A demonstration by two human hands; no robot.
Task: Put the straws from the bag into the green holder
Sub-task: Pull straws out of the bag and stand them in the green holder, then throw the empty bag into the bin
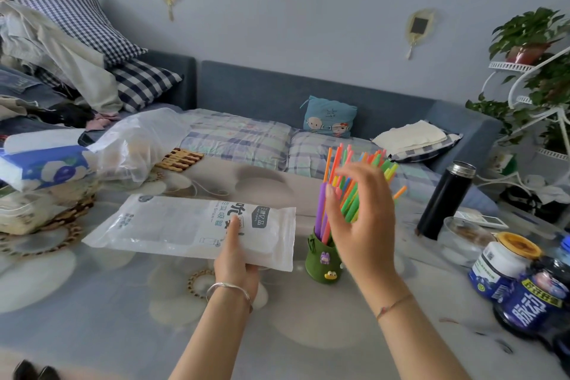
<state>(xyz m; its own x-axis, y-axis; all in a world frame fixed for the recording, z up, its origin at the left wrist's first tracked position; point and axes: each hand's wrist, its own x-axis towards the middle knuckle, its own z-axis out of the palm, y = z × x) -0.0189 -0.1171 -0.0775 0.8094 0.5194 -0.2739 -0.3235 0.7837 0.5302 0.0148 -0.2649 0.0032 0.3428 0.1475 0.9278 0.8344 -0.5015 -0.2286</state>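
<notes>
My left hand [236, 259] grips the white straw bag [185, 225] by its near edge, thumb pressed on the printed face and fingers curled underneath. The bag is lifted off the bench [123, 318] and sticks out to the left. It looks flat and I see no colour showing through it, so I judge it emptied or close to it, though the film is too cloudy for me to be sure.

My right hand [362, 213] is spread wide and holds nothing, palm turned toward the straws [348, 200]. It sits in front of the bundle from this view, and I cannot tell whether the fingertips touch any of them. The straws stand in the green holder [320, 262] just right of the bag, fanned out loosely, with several leaning far to the right.

That lean is my main worry. The holder is small and short against such long straws, so it looks top-heavy. A sideways brush from my open right hand could tip it or flick the outermost straws onto the bench. The bag's free corner hangs just beside the holder's rim, and swinging the bag right could knock it too.

The black flask [444, 200] and the glass bowl [462, 241] stand to the right, on the side the straws lean toward. Spilled straws could roll among them or off the far edge toward the sofa. If any straw is left in the bag, tilting its open end down could drop it short of the holder.
</notes>
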